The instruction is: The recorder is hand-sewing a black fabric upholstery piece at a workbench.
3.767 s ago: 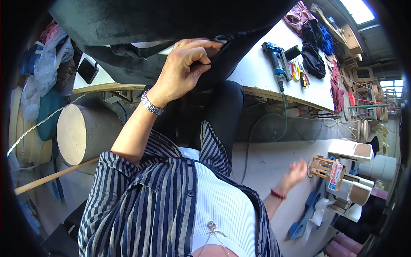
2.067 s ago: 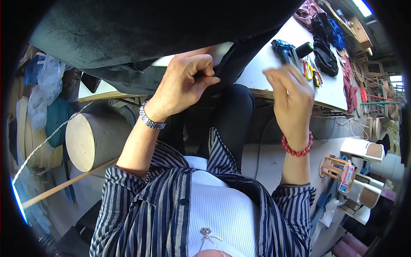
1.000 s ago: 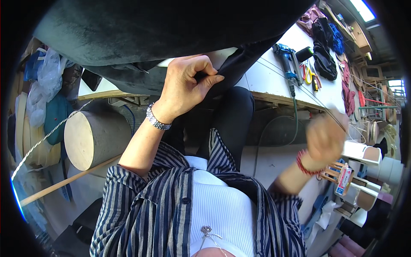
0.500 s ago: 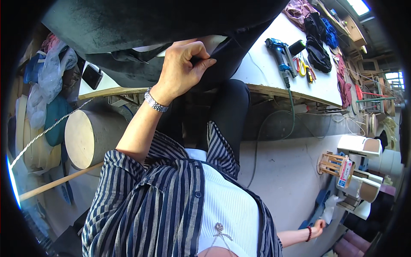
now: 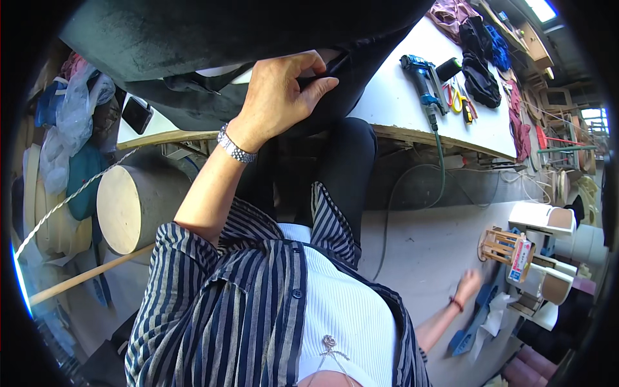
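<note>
A large black upholstered piece (image 5: pixel 213 32) fills the top of the view, covered in dark fabric, with a strip of white showing along its near edge. My left hand (image 5: pixel 277 97), with a metal watch on the wrist, lies against this edge. Its fingers curl in at the loose black fabric (image 5: pixel 334 64), and its thumb stands out to the right; the fingertips are partly hidden. Away from the bench, low on the right, my right hand (image 5: pixel 469 285) is raised over the floor beside a wooden stool. It looks curled but is smeared by motion, so any contents cannot be made out.
On the white bench (image 5: pixel 387 106) lie a blue-black air stapler (image 5: pixel 422 80) with a green hose, yellow-handled pliers (image 5: pixel 456 100) and dark cloth. A phone (image 5: pixel 137 115) rests at the left. Below are a big cylinder (image 5: pixel 119 209), a small wooden stool (image 5: pixel 500 246) and white rolls.
My right hand has swung up and slightly left from the lower right, toward the stool. My left hand has shifted slightly right, its thumb now farther from the index finger.
</note>
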{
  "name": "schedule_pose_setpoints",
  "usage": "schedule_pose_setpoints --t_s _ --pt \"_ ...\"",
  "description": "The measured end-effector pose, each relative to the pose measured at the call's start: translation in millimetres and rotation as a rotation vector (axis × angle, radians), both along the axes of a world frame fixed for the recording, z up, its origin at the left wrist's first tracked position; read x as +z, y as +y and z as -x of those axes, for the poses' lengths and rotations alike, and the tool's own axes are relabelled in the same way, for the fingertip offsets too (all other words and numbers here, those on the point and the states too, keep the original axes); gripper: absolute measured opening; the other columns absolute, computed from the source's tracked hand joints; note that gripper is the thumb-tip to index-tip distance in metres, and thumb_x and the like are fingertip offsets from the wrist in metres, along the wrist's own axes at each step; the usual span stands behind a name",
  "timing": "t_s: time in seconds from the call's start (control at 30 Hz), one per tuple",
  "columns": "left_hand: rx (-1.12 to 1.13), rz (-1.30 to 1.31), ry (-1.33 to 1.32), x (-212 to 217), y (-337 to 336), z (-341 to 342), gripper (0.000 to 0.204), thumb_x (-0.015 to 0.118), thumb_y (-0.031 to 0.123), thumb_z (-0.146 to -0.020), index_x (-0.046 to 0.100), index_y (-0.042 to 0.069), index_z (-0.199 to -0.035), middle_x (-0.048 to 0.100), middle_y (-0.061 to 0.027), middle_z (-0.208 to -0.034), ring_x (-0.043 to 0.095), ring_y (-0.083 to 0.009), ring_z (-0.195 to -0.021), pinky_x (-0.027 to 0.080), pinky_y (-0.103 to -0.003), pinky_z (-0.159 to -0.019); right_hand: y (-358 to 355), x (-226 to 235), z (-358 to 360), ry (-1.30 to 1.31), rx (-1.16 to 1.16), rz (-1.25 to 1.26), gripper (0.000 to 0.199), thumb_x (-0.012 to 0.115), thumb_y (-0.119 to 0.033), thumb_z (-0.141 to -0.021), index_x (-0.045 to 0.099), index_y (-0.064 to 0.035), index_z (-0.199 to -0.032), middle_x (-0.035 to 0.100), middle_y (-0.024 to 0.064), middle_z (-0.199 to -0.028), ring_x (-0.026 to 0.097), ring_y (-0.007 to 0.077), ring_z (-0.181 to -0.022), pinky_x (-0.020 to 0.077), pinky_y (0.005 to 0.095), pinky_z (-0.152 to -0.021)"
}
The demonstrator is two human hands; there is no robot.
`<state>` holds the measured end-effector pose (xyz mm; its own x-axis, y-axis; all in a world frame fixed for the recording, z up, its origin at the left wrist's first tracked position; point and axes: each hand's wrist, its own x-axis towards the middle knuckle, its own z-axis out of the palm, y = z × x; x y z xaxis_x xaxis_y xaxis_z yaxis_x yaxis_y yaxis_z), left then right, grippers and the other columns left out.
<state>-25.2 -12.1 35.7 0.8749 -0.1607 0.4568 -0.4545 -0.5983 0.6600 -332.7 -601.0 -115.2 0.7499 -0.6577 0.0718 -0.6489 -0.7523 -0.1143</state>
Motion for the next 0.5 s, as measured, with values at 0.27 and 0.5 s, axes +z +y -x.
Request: schedule_pose_setpoints --t_s 0.27,0.5 --pt "-0.033 0.054 -0.089 -8.9 -10.9 -11.7 0.031 0.078 0.022 -0.078 0.067 0.001 -0.098 0.070 -0.0103 -0.084 0.066 -0.0187 -0.072 0.050 -0.025 -0.059 256.1 136.6 -278.1 -0.319 1.106 -0.564 0.012 0.056 -0.001 -0.090 0.059 0.0001 -0.079 0.051 0.0040 -0.064 0.043 0.0081 -0.050 0.0332 0.0238 -0.046" --pt "0.070 0.190 -0.216 -21.6 -14.5 -25.8 0.016 0.073 0.015 -0.084 0.070 0.003 -0.095 0.071 -0.0089 -0.075 0.063 -0.0164 -0.056 0.046 -0.025 -0.049 356.7 176.8 -328.5 -0.554 1.290 -0.462 0.008 0.061 -0.004 -0.089 0.062 0.0007 -0.082 0.063 0.0098 -0.076 0.061 0.0210 -0.063 0.0454 0.0269 -0.057"
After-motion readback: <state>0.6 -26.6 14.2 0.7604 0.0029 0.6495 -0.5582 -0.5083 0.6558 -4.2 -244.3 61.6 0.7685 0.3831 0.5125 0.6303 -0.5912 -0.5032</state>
